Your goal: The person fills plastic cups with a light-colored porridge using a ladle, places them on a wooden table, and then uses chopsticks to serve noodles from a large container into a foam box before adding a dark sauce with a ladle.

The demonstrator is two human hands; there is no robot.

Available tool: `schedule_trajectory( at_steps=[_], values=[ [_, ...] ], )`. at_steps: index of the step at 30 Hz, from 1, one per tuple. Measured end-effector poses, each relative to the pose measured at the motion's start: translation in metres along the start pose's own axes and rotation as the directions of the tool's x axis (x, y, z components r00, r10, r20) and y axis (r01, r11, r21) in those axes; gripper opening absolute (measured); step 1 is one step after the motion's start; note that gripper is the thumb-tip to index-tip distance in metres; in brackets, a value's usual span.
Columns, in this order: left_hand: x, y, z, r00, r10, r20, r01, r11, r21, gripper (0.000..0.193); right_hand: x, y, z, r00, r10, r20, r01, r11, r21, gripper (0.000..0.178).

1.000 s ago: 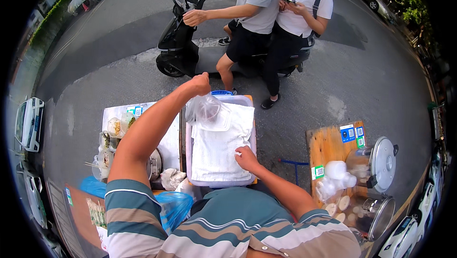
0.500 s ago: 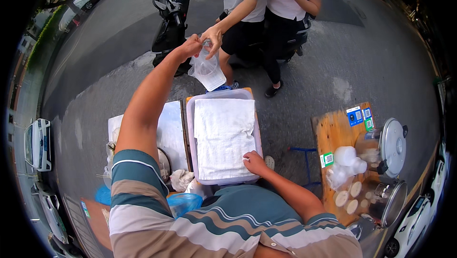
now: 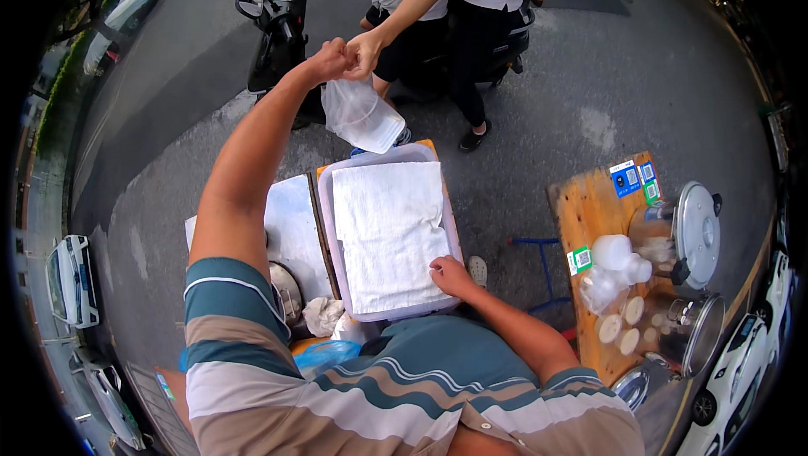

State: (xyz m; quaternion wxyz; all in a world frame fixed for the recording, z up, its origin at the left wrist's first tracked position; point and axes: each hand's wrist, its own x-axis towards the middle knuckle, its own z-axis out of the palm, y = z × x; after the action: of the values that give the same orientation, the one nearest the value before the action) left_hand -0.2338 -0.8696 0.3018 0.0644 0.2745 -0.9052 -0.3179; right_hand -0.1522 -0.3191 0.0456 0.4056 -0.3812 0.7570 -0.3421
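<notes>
My left hand reaches far forward, its fingers closed on the top of a clear plastic bag. A white-lidded or white-bottomed container shows through the bag's lower part, tilted. The hand of a person on a scooter meets mine at the bag's top. Close to my body, my right hand rests at the right edge of a white towel, fingers curled; what they hold, if anything, is hidden. The towel lies over a pale plastic tub.
Two people sit on a black scooter beyond the tub. At right, a wooden table carries plastic cups and metal pots. Left of the tub are a metal-topped surface, a round pot and a crumpled cloth.
The whole view has shifted slightly. The other person's hand has closed in around the bag's top against my left hand. My right hand stays by the towel's edge.
</notes>
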Motion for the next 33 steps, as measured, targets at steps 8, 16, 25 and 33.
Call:
schedule_trajectory(
  at_steps=[8,16,25,33],
  values=[
    [0.012,0.003,0.0,0.973,0.079,-0.218,-0.079,0.997,0.006,0.02,0.004,0.002,0.004,0.998,0.031,0.049,-0.029,0.999,-0.04,0.029],
    [0.037,-0.005,-0.032,0.906,-0.145,-0.397,0.06,0.974,-0.22,0.014,0.006,-0.009,0.008,0.998,-0.002,0.057,0.004,1.0,-0.029,0.029],
    [-0.125,-0.031,0.094,0.967,-0.241,0.085,0.234,0.697,-0.678,0.013,0.043,-0.033,0.031,0.949,0.097,0.301,-0.173,0.956,0.236,0.034],
    [-0.386,-0.096,0.306,0.724,-0.5,0.476,0.597,0.107,-0.795,0.017,0.081,-0.032,0.058,0.702,0.21,0.681,-0.71,0.281,0.645,0.048]
  ],
)
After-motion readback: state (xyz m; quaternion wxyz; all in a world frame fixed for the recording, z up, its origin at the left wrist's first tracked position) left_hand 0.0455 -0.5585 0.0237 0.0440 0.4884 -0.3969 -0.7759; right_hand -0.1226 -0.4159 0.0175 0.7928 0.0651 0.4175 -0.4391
